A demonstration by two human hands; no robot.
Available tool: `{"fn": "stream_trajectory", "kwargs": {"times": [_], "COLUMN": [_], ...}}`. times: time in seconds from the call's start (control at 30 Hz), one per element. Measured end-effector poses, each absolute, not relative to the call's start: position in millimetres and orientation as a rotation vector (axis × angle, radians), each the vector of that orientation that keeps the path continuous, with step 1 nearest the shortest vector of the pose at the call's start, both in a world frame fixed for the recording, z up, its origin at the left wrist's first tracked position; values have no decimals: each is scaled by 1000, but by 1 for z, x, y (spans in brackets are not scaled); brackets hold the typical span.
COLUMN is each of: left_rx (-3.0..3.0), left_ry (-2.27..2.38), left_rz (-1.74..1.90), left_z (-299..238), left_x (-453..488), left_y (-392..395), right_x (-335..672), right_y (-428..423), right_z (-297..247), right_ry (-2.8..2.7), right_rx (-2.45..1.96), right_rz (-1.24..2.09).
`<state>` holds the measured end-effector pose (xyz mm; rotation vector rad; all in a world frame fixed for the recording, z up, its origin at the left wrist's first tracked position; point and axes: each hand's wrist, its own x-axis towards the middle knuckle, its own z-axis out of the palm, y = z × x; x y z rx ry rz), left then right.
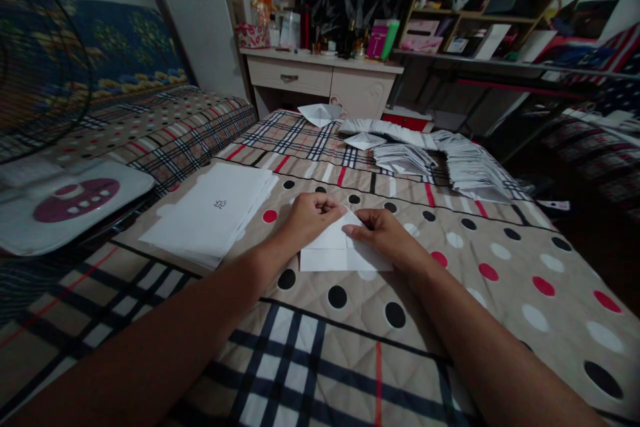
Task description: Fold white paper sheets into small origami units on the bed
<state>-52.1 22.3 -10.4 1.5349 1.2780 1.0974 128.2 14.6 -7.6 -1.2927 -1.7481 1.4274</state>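
A white sheet of paper (pixel 334 252), partly folded, lies on the quilted bedspread (pixel 450 293) in front of me. My left hand (pixel 311 215) rests on its upper left part with the fingers curled and pinching a folded flap. My right hand (pixel 381 232) presses on the paper's right side, its fingertips meeting the left hand at the fold. A stack of flat white sheets (pixel 213 212) lies just left of my left forearm.
Rows of folded white paper pieces (pixel 440 157) spread across the far side of the bed. A fan's white base (pixel 65 203) and cage stand at the left. A dresser (pixel 320 77) crowded with bottles and shelves stands beyond the bed.
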Motion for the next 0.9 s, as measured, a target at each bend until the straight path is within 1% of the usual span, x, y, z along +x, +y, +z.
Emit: {"fn": "stream_trajectory", "kwargs": {"times": [0.13,0.37,0.53,0.6,0.67,0.73,0.9], "left_rx": [1651,1894,2028,2041,2032,2049,2222], "left_ry": [1322,1337,1284,1287,1292,1289,1179], "left_rz": [1179,1176,1164,1117,1050,994,943], "left_z": [-13,-11,-15,-17,-19,-20,-15], "left_x": [-53,-53,-54,-55,-56,-58,-68], "left_y": [23,23,30,33,36,37,32], "right_x": [128,128,127,127,129,131,137], "right_y": [16,19,15,13,12,13,18], "right_z": [-6,-11,-4,0,4,5,2], "right_ry": [-1786,-1838,-2024,-2124,-2199,-2241,-2196], "right_rx": [-1257,-1234,-1482,-1574,-1593,-1556,-1440], "right_rz": [1331,1176,821,669,591,598,778]}}
